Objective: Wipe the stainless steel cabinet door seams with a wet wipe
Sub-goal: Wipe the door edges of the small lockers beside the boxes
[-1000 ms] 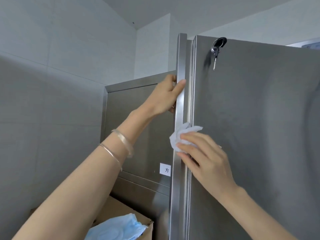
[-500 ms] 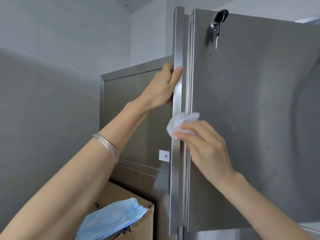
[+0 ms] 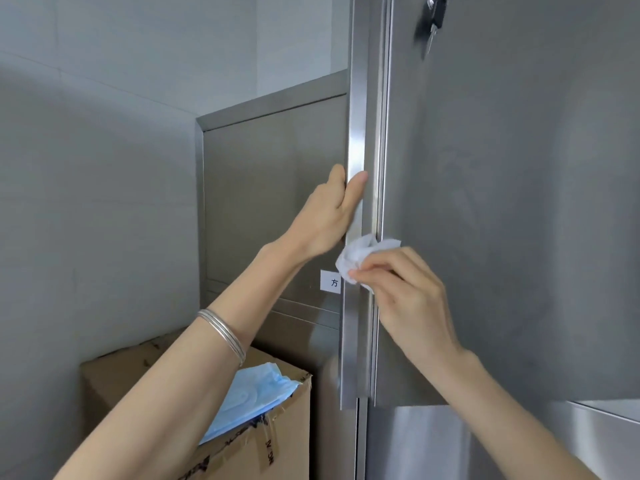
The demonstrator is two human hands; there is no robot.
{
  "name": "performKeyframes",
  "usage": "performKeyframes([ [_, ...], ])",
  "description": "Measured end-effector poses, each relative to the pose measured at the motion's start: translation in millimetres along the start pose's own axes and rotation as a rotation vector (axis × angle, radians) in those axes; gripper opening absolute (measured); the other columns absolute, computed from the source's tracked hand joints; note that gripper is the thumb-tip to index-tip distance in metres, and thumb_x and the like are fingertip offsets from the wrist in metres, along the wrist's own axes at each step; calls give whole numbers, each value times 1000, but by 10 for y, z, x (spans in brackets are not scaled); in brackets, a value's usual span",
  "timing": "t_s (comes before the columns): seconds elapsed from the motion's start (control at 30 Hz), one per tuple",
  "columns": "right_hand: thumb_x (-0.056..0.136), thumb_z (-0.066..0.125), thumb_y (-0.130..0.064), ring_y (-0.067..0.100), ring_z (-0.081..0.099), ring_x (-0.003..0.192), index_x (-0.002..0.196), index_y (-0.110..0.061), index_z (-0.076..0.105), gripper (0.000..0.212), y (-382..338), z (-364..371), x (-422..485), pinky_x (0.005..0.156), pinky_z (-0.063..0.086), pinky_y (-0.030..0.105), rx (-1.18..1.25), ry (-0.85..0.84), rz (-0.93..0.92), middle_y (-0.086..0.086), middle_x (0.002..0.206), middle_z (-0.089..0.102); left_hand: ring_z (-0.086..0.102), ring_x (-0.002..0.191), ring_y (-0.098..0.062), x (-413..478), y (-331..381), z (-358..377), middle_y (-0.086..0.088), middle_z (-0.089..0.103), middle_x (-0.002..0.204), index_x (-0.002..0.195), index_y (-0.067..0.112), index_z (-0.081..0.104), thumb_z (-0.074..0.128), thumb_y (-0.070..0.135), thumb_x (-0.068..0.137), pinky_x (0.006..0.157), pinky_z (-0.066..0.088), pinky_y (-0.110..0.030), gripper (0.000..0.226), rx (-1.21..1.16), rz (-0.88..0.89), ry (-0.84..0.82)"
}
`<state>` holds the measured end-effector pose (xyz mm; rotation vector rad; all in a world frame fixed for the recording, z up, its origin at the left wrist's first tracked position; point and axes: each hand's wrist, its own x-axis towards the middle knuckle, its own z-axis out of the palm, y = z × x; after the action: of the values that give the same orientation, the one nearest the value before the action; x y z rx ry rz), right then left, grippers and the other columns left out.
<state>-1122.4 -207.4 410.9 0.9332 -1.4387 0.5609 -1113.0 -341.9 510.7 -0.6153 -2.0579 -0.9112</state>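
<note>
A tall stainless steel cabinet door (image 3: pixel 502 202) fills the right side, with a vertical seam (image 3: pixel 379 133) beside the edge of an open door (image 3: pixel 356 126). My left hand (image 3: pixel 329 216) grips that open door's edge, thumb on the front face. My right hand (image 3: pixel 405 292) pinches a crumpled white wet wipe (image 3: pixel 360 258) against the seam just below my left hand. The wipe covers the seam at that spot.
A key (image 3: pixel 433 26) hangs in the lock near the door's top. A lower steel cabinet (image 3: pixel 270 188) with a small white label (image 3: pixel 330 281) stands behind. A cardboard box (image 3: pixel 273 431) holding a blue wipe pack (image 3: pixel 252 393) sits at bottom left. Grey tiled wall to the left.
The view has tilted down, so the door top has left the frame. My right hand with the wipe has slid down the seam, and my left hand has moved lower on the door edge.
</note>
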Motion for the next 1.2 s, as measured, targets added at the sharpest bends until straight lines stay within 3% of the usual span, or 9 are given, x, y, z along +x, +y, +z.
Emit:
performKeyframes([
  [0.1,83,60,3,17,56,84,87,-6,75,18,37,12,125,73,45,20,13,20,82,7,94,66,22,50,-8,30,-34,1,2,26,61,74,19,20,32,34,105,51,26,-24,36,-32,27,11],
  [0.27,97,44,-4,18,56,77,83,-3,75,34,-130,164,-781,67,45,23,5,16,54,-2,96,58,31,61,-18,55,-107,34,-5,32,65,76,19,21,29,39,105,61,31,-33,36,-7,0,-11],
  [0.4,85,51,13,23,56,73,81,-4,73,28,-43,183,-940,57,47,32,-9,-123,14,3,87,64,29,61,-14,120,-200,75,2,33,67,76,18,23,27,39,105,60,26,-30,36,24,-35,-3],
  [0.47,76,59,18,23,57,76,81,-3,73,26,83,213,-564,62,48,32,-25,-73,17,6,85,67,31,60,-13,147,-222,100,4,35,67,76,18,24,27,38,106,60,26,-30,36,32,-49,-4],
  [0.6,75,64,16,19,54,82,81,-1,74,21,221,309,-65,78,40,15,-57,66,47,10,85,69,32,59,-12,171,-267,127,5,33,66,74,19,23,27,38,106,62,28,-31,37,20,-55,7],
  [0.67,77,62,16,21,55,79,83,-1,74,21,185,354,-281,76,42,19,-60,69,58,11,85,69,31,59,-14,181,-288,128,5,32,67,74,19,22,27,38,106,61,26,-32,37,23,-60,3],
  [0.9,76,55,20,24,55,72,80,-2,71,28,-14,364,-1326,62,49,31,-23,-194,12,5,83,65,32,61,-12,221,-345,164,4,33,69,74,20,24,25,39,106,60,31,-28,37,34,-89,-10],
  [1.1,72,63,18,23,57,77,82,-3,74,26,268,459,-202,70,46,26,-72,81,97,7,82,69,32,61,-14,256,-404,199,4,35,68,75,19,25,26,40,105,61,30,-31,37,13,-70,10],
  [1.2,81,57,14,23,56,79,82,-1,74,23,225,500,-463,75,46,22,-67,83,70,10,85,69,32,59,-14,256,-401,194,4,34,66,74,19,26,25,39,106,61,29,-34,37,10,-72,6],
])
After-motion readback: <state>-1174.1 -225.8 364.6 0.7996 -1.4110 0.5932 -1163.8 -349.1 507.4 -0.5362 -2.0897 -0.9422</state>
